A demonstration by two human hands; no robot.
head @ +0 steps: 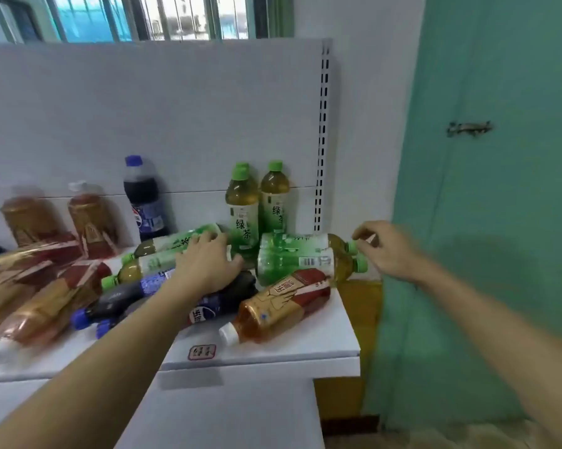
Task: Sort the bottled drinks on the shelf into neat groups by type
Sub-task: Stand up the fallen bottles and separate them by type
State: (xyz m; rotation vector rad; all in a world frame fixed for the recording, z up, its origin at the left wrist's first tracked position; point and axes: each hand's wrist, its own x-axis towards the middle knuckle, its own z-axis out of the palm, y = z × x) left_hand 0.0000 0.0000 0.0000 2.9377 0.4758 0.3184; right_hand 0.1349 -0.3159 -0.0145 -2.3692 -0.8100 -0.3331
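Head view: left hand [205, 264] grips lying green tea bottle [163, 254]; right hand [386, 251] pinches another's cap [351, 247]. Next: stand both beside upright teas [257, 202].

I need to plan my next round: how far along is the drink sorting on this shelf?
Early. Done: two green tea bottles stand upright at the back right; a cola bottle stands further left. In hand: the left hand lies on a lying green tea bottle, the right hand reaches another's cap. Left: the mixed pile lying in front.
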